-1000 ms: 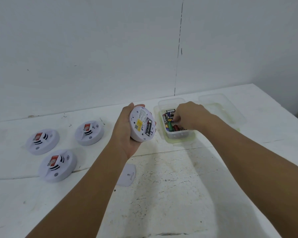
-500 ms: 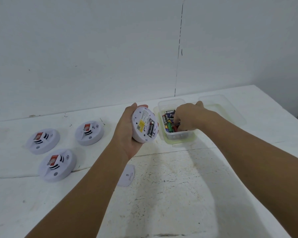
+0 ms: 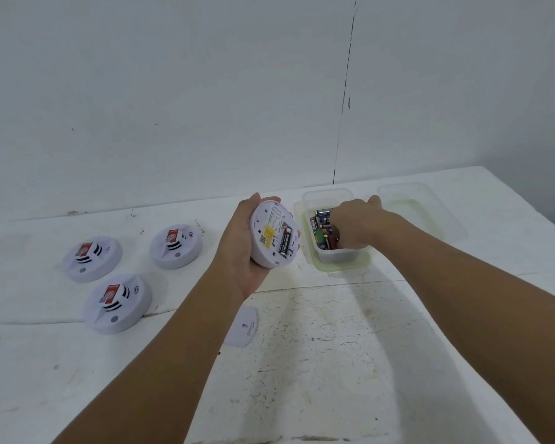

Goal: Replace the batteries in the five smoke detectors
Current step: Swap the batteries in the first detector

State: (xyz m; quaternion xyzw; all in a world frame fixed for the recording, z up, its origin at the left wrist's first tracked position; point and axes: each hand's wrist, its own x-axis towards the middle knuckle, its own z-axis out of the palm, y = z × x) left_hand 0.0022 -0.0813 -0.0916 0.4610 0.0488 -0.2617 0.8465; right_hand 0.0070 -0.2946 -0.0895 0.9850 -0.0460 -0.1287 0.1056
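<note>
My left hand (image 3: 237, 251) grips a white smoke detector (image 3: 269, 232) above the table, its back tilted toward me. The battery bay is uncovered and holds one black battery (image 3: 285, 240). My right hand (image 3: 353, 222) reaches into a clear plastic box (image 3: 340, 256) of mixed batteries (image 3: 322, 225). Its fingers curl down among them and their tips are hidden. Whether they hold a battery cannot be seen. Three more detectors lie face up at the left: one at the far left (image 3: 92, 257), one nearer the middle (image 3: 176, 246) and one in front (image 3: 117, 302).
A white detector cover plate (image 3: 242, 326) lies on the table under my left forearm. The box's clear lid (image 3: 420, 209) rests to the right of the box. A white wall stands right behind the table, and the table's right edge runs diagonally.
My left hand has brought the detector a little closer to the box. My right hand stays in the box, shifted slightly among the batteries.
</note>
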